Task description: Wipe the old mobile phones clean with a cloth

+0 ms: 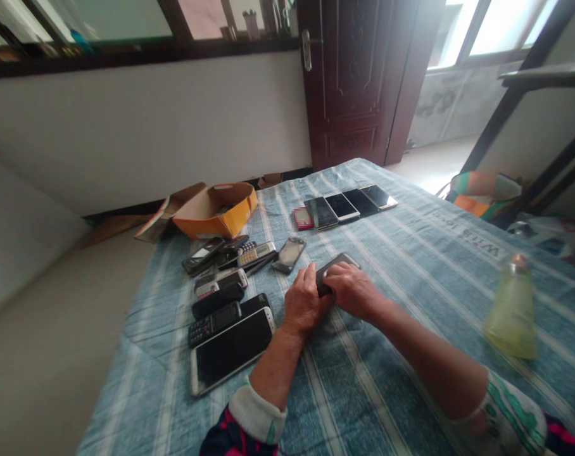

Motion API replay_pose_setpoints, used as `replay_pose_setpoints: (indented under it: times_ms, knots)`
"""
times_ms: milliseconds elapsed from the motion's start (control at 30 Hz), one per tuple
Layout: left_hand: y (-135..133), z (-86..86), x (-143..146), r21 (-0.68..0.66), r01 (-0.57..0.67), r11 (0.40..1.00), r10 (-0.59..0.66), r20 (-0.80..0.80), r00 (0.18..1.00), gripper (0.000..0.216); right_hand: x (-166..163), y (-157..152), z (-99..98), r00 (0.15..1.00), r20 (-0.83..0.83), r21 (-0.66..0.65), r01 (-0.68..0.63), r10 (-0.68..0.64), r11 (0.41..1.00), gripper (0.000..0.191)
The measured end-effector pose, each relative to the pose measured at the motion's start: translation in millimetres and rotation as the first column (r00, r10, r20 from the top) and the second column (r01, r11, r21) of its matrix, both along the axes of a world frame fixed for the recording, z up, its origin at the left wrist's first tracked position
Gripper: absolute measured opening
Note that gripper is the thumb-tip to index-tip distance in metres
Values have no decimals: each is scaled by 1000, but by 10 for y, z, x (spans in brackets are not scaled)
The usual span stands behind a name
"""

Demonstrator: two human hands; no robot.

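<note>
A dark mobile phone (345, 258) lies between my two hands, low over the striped cloth. My left hand (303, 303) grips its left end with the fingers bent round it. From the right, my right hand (354, 290) presses its curled fingers onto the phone's near side; they cover much of it. Just beyond my left hand rests a phone with a pale, worn screen (290, 254). Close to my left forearm lies a large white-edged phone (234, 350), black screen up. Beside it is a black keypad phone (214, 324).
Several old phones (256, 254) are heaped at the left, before an open orange cardboard box (216, 218). Farther back, several smartphones (343, 208) lie in a row beside a small red item (303, 218). A bottle of yellow liquid (512, 310) stands on the bed-like striped surface (411, 304) at right.
</note>
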State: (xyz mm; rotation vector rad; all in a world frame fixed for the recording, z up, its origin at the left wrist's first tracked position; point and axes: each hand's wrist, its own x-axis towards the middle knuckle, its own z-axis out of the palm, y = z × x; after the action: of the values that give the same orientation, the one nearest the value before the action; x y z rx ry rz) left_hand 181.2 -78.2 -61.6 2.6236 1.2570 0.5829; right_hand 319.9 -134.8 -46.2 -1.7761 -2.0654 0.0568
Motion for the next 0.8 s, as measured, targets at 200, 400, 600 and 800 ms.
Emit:
replay_pose_setpoints:
  times_ms: [200,400,600,800]
  knots:
    - [-17,45,0,-28,15,999,-14,23,1000,77,229,88,-52,969,-68,84,242,-237,967,27]
    - [-8,31,10,-11,15,1000,-15,18,1000,67,5,111,-66,987,-20,43,160,-159,986,20]
    - [-15,25,13,-20,14,1000,-13,21,1000,70,63,69,-55,987,-84,107,143,-134,984,25]
    - [-18,47,14,-33,14,999,-13,32,999,74,160,162,-74,958,-36,69,287,-285,955,24]
